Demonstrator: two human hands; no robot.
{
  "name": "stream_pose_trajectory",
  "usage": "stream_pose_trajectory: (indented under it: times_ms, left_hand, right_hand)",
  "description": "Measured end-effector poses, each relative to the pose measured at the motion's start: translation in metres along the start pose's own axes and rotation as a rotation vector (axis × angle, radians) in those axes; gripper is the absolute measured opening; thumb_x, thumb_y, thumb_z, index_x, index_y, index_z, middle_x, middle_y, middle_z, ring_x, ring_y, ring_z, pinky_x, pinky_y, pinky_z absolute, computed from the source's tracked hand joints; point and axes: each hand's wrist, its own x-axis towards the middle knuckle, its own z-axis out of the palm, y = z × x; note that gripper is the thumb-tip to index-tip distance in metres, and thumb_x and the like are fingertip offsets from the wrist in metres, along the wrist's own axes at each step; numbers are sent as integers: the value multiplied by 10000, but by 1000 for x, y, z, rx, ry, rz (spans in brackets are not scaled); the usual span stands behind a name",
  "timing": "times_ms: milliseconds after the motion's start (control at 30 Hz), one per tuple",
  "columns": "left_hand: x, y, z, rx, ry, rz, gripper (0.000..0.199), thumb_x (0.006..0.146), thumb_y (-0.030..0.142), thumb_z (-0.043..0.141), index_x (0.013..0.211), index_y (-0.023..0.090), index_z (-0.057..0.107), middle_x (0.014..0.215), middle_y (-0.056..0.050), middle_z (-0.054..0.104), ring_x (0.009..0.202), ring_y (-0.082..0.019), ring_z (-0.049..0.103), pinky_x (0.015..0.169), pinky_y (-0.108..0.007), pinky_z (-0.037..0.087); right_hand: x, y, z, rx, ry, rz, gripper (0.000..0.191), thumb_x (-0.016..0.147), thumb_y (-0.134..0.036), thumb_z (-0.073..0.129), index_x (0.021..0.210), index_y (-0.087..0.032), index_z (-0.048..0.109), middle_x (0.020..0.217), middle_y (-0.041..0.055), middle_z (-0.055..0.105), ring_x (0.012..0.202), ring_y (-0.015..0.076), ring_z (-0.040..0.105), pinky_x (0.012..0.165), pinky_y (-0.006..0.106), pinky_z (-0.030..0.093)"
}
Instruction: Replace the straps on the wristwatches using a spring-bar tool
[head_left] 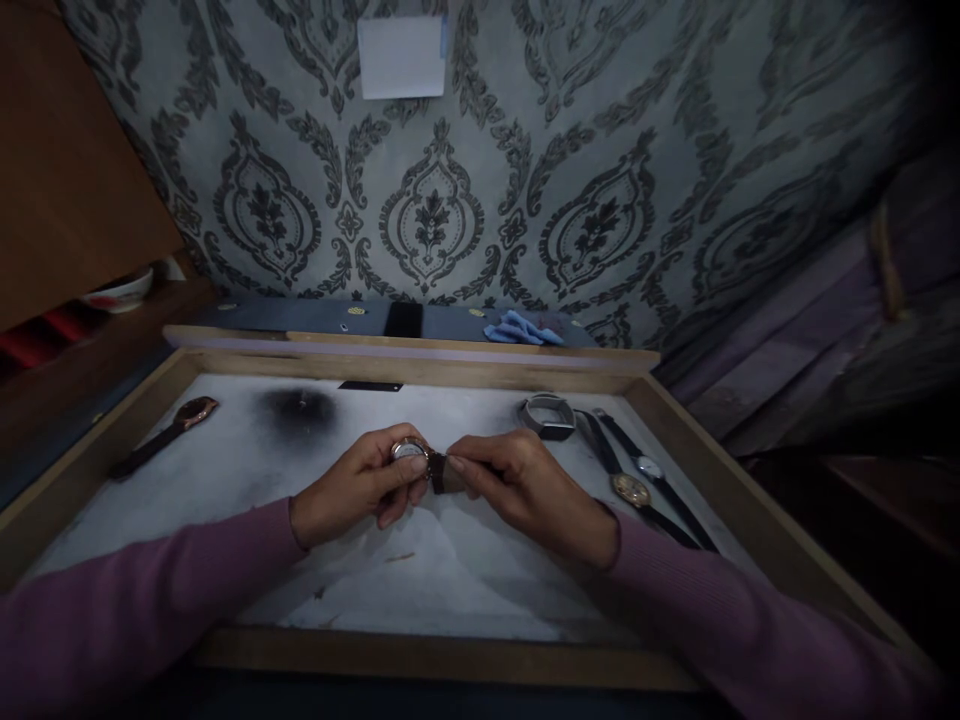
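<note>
My left hand (375, 480) is closed on the round case of a wristwatch (410, 452), thumb lying over its lower edge. The watch has a gold-coloured rim and a brown strap on its right side. Close by on the right, my right hand (525, 490) is pinched at that strap, fingertips together near the case. Whether a small tool is also between those fingers I cannot tell. Both hands are above the white bottom of a shallow wooden tray (435, 655). The other side of the watch is hidden by my left fingers.
A brown-strapped watch (169, 435) lies at the tray's left. On the right are a square-faced watch (549, 416), a gold-faced watch (630, 489) and a slim dark-strapped watch (649, 468). Behind the tray sits a blue cloth (521, 328); a black flat strip (370, 386) lies inside its back edge.
</note>
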Motion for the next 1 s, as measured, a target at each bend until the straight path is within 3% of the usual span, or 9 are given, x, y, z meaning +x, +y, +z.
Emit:
stream_pose_trajectory:
  times_ms: [200,333,1000]
  left_hand:
    - [1,0,2,-46,11,6,260,890,399,554,798,167,484,644,39,565,348,-17,399,353,-173,212]
    - [0,0,3,-93,24,-9,273,873,407,572,776,171,475,630,43,563,344,-21,406,349,-171,227]
    - [-1,-3,6,-158,58,-63,274,849,389,601,764,164,469,621,39,567,345,-23,411,358,-171,226]
  right_hand:
    - [-1,4,1,26,3,52,319,934,-230,450,689,-133,628,541,-21,529,483,79,456,508,205,329]
    - [-1,5,2,15,13,37,303,940,-244,453,766,-120,668,556,-10,565,491,81,496,515,205,346]
    - [1,5,-1,-25,-27,-10,300,932,-231,451,757,-113,665,534,-14,542,455,70,465,491,190,331]
